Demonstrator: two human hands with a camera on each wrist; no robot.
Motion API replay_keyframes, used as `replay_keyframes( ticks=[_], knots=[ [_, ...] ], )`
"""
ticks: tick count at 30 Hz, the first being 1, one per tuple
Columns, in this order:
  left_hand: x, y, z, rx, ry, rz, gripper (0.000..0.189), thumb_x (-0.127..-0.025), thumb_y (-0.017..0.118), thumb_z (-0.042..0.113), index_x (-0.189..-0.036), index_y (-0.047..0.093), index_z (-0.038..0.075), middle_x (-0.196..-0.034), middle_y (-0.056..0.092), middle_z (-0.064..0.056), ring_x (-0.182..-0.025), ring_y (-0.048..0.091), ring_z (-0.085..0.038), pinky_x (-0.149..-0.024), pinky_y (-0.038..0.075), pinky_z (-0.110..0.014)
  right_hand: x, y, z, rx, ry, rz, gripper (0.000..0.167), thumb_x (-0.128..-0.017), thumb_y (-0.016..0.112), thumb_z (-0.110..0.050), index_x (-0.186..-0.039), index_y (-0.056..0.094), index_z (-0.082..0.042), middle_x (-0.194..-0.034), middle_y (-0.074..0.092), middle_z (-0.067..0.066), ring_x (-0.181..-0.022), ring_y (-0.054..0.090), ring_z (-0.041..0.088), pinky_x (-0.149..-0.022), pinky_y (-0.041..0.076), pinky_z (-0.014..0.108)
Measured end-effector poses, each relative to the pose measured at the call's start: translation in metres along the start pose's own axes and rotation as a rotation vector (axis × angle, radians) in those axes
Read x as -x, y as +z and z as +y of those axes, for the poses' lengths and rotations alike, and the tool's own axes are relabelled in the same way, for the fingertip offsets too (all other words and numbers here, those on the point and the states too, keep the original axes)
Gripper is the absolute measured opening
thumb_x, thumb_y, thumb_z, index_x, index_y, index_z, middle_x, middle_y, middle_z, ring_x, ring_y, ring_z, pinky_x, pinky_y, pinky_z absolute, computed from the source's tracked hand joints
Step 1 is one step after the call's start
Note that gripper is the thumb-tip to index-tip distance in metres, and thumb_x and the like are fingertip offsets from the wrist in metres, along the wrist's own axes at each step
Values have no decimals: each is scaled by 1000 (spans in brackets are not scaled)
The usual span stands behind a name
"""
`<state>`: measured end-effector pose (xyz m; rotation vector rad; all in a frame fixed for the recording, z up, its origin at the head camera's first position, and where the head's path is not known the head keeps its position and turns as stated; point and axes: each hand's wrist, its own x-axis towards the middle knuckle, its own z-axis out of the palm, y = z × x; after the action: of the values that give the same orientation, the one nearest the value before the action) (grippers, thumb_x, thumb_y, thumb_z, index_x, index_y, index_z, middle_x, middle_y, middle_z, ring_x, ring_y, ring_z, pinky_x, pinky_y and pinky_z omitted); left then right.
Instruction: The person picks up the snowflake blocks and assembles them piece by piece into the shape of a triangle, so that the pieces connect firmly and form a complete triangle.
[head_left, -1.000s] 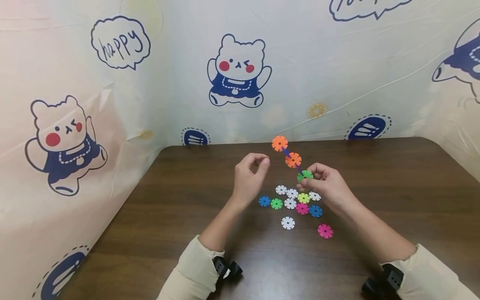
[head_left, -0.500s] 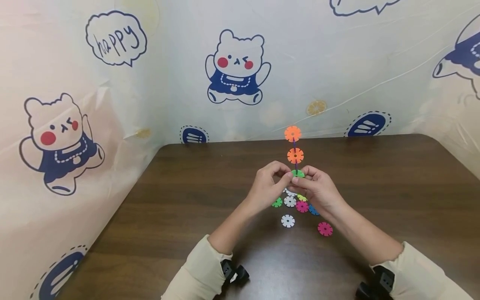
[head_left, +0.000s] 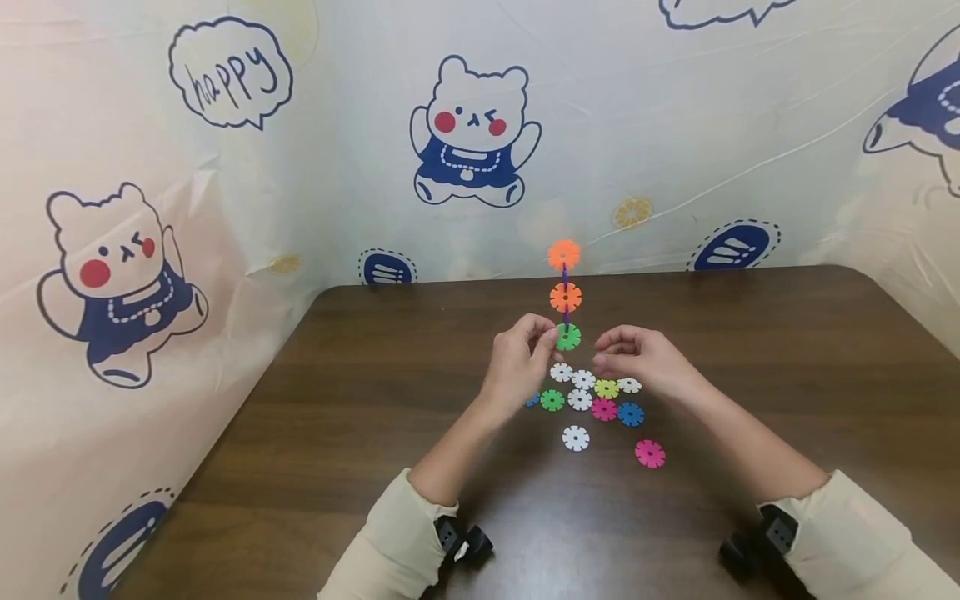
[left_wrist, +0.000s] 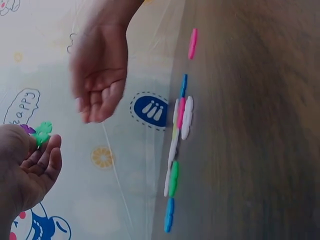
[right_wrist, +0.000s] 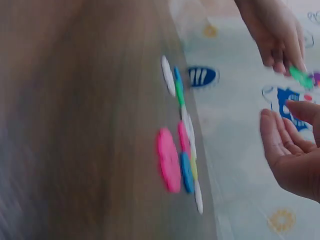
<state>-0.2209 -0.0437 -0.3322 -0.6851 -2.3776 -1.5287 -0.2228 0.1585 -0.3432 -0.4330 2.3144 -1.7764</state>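
A chain of flower-shaped notched discs stands upright above the table: an orange disc (head_left: 564, 255) on top, a second orange disc (head_left: 566, 297) below it, and a green disc (head_left: 569, 337) at the bottom. Thin purple pieces (head_left: 565, 273) seen edge-on link them. My left hand (head_left: 517, 358) pinches the green disc by its left edge; the left wrist view shows this green disc (left_wrist: 43, 134) between thumb and fingers. Just to the right of the chain, my right hand (head_left: 651, 360) holds nothing, its fingers loosely bent, as the right wrist view also shows.
Loose discs lie flat below the hands, among them a yellow disc (head_left: 607, 389), a loose green disc (head_left: 552, 401), a blue disc (head_left: 631, 414) and several white ones. Nearer the front are a white disc (head_left: 576, 438) and a pink disc (head_left: 649, 454). A printed curtain (head_left: 330, 167) hangs behind the brown table (head_left: 300, 467).
My left hand came over to the green disc, which my right hand was holding, and took hold of it. My right hand let go and drew right; the chain shifted left and straightened upright.
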Motion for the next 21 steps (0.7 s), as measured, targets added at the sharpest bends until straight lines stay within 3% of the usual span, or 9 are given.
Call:
replay_keyframes(
  ticks=[5, 13, 21],
  knots=[
    [1, -3, -4, 35, -57, 26, 12, -92, 55, 8, -99, 56, -1, -80, 65, -10, -70, 66, -19, -57, 50, -23, -3, -15, 9, 142, 44, -43, 34, -88, 63, -14, -111, 53, 9, -95, 62, 17, -90, 61, 34, -82, 50, 41],
    [1, -8, -2, 73, -82, 27, 15, -93, 53, 6, -106, 54, -1, -82, 61, -7, -74, 65, -15, -59, 48, -23, -13, -32, 27, 571, 8, -69, 20, -84, 66, -12, -98, 63, 3, -85, 62, 6, -76, 54, 20, -69, 47, 33],
    [2, -10, -2, 63, -100, 37, 24, -92, 56, 6, -115, 56, 0, -83, 59, -6, -70, 64, -10, -56, 48, -24, -23, -33, 36, 761, 84, -134, 28, -77, 73, -7, -101, 64, 2, -91, 60, 11, -82, 52, 26, -76, 47, 42]
  ],
)
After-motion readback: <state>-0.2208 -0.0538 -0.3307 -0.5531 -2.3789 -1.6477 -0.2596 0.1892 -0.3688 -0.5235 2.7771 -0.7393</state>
